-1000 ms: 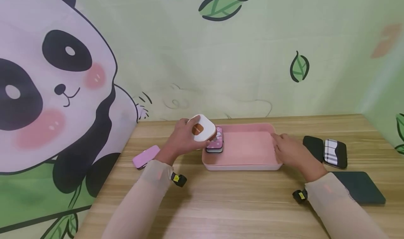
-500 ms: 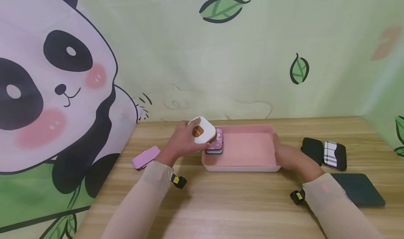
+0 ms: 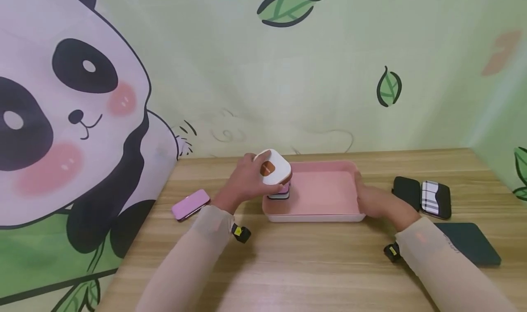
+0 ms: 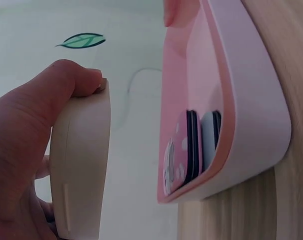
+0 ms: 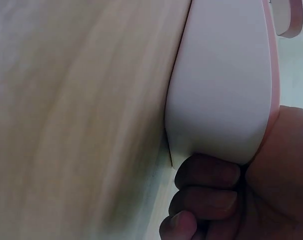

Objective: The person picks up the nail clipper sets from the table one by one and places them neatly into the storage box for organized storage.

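Left wrist: case (image 4: 81, 160) off tray rim (image 4: 228, 100)

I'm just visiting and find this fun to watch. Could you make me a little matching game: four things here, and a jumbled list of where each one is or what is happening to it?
Things:
1. white box
2. pink tray
3. lilac case
4. dark slab

Places and states:
A. lying on the table, left of the pink tray
B. partly hidden by the right sleeve
C. held up in the left hand
D. gripped at one end by the right hand

Pairs: 1-C, 2-D, 3-A, 4-B
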